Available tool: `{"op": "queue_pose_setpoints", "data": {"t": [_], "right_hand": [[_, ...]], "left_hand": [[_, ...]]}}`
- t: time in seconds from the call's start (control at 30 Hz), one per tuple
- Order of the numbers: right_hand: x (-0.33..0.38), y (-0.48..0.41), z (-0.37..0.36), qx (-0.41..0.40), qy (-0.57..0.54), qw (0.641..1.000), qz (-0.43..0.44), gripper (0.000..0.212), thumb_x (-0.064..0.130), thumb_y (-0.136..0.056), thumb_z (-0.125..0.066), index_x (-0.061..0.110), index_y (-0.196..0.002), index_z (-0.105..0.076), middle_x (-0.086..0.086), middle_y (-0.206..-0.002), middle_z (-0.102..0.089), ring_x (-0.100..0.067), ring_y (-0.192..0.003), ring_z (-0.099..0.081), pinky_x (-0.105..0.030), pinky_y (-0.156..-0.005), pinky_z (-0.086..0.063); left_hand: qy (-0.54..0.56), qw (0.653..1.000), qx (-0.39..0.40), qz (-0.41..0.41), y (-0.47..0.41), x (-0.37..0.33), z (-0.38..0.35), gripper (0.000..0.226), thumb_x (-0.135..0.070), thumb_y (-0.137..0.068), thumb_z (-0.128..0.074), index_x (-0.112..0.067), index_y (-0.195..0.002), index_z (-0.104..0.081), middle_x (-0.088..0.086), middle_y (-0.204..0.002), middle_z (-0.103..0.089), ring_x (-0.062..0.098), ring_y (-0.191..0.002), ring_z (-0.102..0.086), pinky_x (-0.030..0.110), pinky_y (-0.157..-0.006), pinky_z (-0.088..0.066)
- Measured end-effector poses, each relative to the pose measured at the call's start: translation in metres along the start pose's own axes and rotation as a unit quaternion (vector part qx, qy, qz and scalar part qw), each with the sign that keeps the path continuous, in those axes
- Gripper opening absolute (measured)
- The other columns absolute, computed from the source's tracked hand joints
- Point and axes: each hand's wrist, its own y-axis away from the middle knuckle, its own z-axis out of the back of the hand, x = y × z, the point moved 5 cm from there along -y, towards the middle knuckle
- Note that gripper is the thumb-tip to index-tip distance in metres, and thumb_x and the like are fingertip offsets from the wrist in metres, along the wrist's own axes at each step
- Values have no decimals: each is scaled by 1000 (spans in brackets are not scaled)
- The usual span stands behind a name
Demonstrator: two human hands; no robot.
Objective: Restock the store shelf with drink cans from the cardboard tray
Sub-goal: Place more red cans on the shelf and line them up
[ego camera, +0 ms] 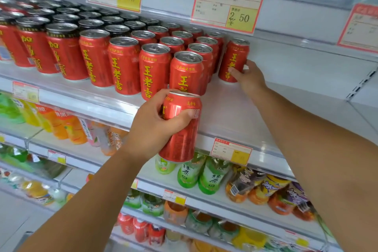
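Observation:
My left hand (155,127) grips a red drink can (181,135) in front of the shelf edge, below the front row. My right hand (248,76) reaches deep onto the white shelf (255,106) and holds the lower side of another red can (234,60), which stands upright to the right of the rows. Several rows of matching red cans (124,65) with yellow lettering fill the shelf's left and middle. The cardboard tray is out of view.
The shelf's right part is bare white. Price tags (227,7) hang from the shelf above, low over the can tops. Lower shelves hold green tea bottles (192,174) and orange juice bottles (69,127). A label strip (231,150) runs along the shelf front.

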Motion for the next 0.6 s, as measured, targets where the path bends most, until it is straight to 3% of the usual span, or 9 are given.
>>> {"op": "queue_pose_setpoints", "data": {"t": [0.2, 0.43, 0.6], "right_hand": [[-7, -14, -8, -12, 24, 1000, 2, 64, 42, -92, -59, 21, -147, -34, -5, -135, -57, -23, -122, -55, -29, -99, -40], [-12, -18, -15, -14, 86, 996, -9, 69, 46, -93, -55, 27, -151, -22, 0, -143, -51, -26, -129, -50, -39, -105, -39], [-1, 4, -2, 15, 44, 996, -82, 84, 48, -93, -55, 19, -155, -6, -9, -154, -34, -29, -138, -37, -38, -108, -33]], "left_hand": [[0, 1000, 4, -8, 1, -2, 0, 50, -54, -65, -68, -27, -108, -66, -9, -96, -73, 7, -88, -69, 17, -74, -50], [10, 1000, 9, -12, 1, -1, 0, 51, -54, -66, -68, -27, -109, -66, -10, -96, -72, 6, -87, -69, 15, -72, -51], [18, 1000, 13, 4, 3, -6, 0, 48, -53, -65, -70, -29, -107, -66, -8, -95, -73, 7, -87, -69, 17, -73, -52]]}}
